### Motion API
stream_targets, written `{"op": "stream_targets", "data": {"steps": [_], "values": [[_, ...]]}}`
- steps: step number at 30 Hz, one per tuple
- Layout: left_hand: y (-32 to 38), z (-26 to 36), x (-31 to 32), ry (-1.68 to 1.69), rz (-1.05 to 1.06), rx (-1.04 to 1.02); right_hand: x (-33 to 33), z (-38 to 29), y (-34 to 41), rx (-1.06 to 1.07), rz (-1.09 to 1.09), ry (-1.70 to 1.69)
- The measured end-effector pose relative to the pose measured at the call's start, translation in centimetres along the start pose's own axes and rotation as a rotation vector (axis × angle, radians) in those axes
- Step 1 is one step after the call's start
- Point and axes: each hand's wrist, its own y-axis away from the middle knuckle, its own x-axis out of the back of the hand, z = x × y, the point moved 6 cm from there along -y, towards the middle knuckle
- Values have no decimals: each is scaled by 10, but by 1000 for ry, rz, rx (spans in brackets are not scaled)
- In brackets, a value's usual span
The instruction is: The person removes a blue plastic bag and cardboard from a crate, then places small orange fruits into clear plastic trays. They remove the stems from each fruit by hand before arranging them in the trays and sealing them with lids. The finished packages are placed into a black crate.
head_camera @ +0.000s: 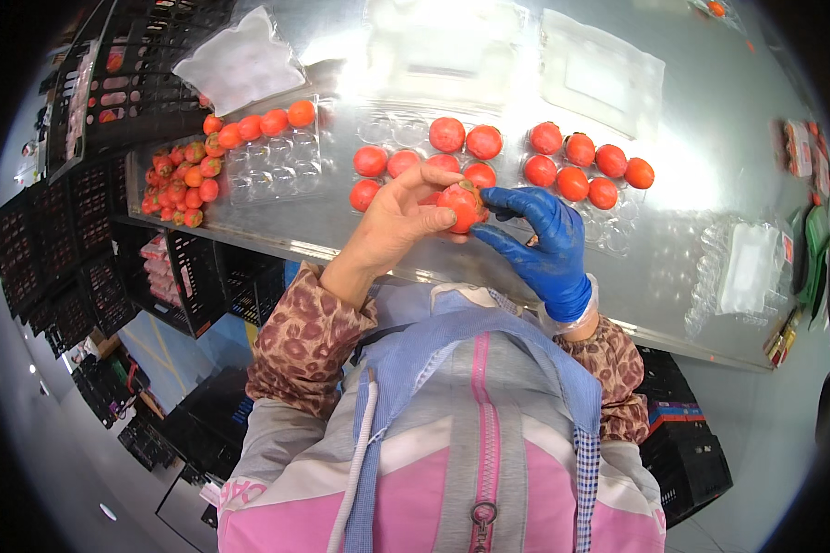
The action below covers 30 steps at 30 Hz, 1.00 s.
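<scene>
A red-orange persimmon (460, 209) is held above the steel table's front part, its calyx turned up and to the right. My bare left hand (402, 213) grips it between thumb and fingers. On its right side, the thumb and fingertips of my blue-gloved right hand (545, 240) close on the fruit. Behind and partly under my hands lies a clear plastic tray (382, 129) with persimmons in several cups; two far-left cups hold nothing. A second clear tray (612, 231), to the right, has persimmons in its far rows and bare cups near me.
Left, a clear tray (277, 162) carries one row of persimmons beside a loose pile (180, 183). White-padded packs (245, 62) lie along the back of the steel table (456, 261). Black crates (152, 83) stand left. More packaging (747, 269) sits right.
</scene>
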Motion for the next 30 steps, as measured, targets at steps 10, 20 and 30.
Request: {"op": "stream_targets", "data": {"steps": [10, 20, 30], "values": [[5, -9, 3, 4, -55, 154, 1, -5, 11, 176, -33, 248], [4, -17, -6, 312, -35, 98, 4, 0, 11, 118, 80, 146], [7, 8, -13, -342, 153, -308, -1, 7, 13, -55, 108, 10]]}}
